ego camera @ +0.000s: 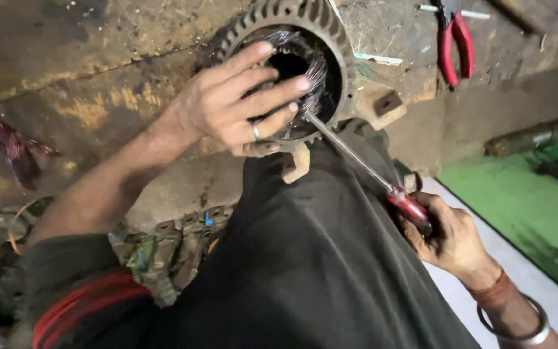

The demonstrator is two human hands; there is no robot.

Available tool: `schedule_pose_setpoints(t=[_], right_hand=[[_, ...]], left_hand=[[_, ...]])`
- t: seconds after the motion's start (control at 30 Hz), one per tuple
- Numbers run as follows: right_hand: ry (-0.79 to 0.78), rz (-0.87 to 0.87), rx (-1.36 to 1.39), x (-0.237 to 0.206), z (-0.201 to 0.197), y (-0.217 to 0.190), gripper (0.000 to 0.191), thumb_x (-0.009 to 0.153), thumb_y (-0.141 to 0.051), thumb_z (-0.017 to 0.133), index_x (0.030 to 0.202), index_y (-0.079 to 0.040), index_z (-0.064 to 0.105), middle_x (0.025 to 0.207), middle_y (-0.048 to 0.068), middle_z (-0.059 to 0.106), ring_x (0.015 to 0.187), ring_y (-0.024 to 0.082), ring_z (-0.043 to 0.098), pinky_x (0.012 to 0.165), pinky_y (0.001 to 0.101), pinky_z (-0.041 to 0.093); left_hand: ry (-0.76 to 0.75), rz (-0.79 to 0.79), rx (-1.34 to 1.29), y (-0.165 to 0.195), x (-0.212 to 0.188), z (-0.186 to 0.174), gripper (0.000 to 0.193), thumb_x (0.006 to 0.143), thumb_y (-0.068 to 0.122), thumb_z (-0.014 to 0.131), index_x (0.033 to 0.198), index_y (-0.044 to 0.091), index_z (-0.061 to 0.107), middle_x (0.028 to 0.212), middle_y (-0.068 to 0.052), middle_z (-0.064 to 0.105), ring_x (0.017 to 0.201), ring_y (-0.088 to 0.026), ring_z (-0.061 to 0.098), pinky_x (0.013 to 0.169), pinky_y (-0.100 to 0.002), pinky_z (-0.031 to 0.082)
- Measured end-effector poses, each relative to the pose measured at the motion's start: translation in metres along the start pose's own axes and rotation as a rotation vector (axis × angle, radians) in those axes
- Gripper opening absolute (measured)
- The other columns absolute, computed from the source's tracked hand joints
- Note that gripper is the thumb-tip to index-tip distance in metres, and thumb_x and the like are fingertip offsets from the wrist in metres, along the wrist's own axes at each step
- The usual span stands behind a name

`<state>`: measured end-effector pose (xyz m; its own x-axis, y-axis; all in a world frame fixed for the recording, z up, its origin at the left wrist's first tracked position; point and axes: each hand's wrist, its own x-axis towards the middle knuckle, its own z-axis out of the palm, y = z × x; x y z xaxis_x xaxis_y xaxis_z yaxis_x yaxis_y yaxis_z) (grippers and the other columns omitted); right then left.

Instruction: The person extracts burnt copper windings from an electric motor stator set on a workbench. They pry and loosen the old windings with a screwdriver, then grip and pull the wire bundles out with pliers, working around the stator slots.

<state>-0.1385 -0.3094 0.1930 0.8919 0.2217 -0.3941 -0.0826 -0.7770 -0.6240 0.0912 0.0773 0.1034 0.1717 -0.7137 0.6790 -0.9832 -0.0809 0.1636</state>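
Black cloth (305,271) over the person's lap fills the lower middle, and that is the biggest thing here. Behind it runs the worn, yellow-stained dark workbench (85,84), its front edge dropping to a green mat (518,200) at right, where the floor lies open. One round, rusty finned metal motor housing (350,52) sits propped on the knee against the bench edge, its open mouth facing up, shiny copper windings (311,71) inside. The left hand (234,106) is spread across that mouth, fingers splayed over the windings, one ring showing; it presses rather than clenches. One long steel screwdriver with a red handle (356,158) slants from the housing's lower rim down to the right hand (450,239), which is clenched round the handle. Two bangles circle that wrist. One pair of red-handled pliers (453,42) lies on the bench top right, well apart. A tangle of reddish wire (8,139) lies at far left.
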Motion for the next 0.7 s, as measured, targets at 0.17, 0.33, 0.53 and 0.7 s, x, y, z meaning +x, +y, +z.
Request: schedule_pose_setpoints(t=[0.17,0.33,0.53,0.7], right_hand=[[0.054,-0.078,0.041,-0.01,0.016,0.025,0.033,0.082,-0.009,0.078,0.108,0.0,0.061,0.077,0.012,0.071,0.055,0.023,0.069,0.053,0.0341,0.053],[0.134,-0.327,0.083,0.026,0.049,0.063,0.03,0.082,-0.005,0.076,0.106,0.001,0.058,0.079,0.013,0.069,0.061,0.027,0.068,0.057,0.0381,0.053],[0.089,-0.41,0.121,0.076,0.076,0.114,0.026,0.084,-0.01,0.079,0.096,-0.002,0.058,0.079,0.012,0.066,0.063,0.029,0.066,0.058,0.0386,0.051],[0.128,-0.387,0.126,0.081,0.079,0.107,0.026,0.08,-0.017,0.082,0.087,-0.005,0.059,0.076,0.01,0.065,0.064,0.028,0.066,0.06,0.0376,0.053]], left_hand=[[0.065,-0.005,-0.022,0.001,-0.007,0.007,0.044,0.111,0.034,0.046,0.125,0.001,0.071,0.138,-0.019,0.067,0.084,-0.025,0.071,0.117,-0.055,0.043],[-0.003,-0.056,-0.035,0.008,-0.016,0.001,0.042,0.113,0.03,0.044,0.132,0.002,0.068,0.141,-0.015,0.066,0.079,-0.019,0.068,0.12,-0.053,0.043],[-0.043,-0.096,-0.114,0.007,-0.02,-0.004,0.041,0.111,0.039,0.05,0.13,0.006,0.066,0.139,-0.014,0.066,0.085,-0.023,0.071,0.119,-0.055,0.042],[-0.016,-0.125,-0.118,0.009,-0.018,0.003,0.038,0.108,0.04,0.065,0.133,0.01,0.065,0.144,-0.015,0.064,0.098,-0.026,0.075,0.124,-0.055,0.038]])
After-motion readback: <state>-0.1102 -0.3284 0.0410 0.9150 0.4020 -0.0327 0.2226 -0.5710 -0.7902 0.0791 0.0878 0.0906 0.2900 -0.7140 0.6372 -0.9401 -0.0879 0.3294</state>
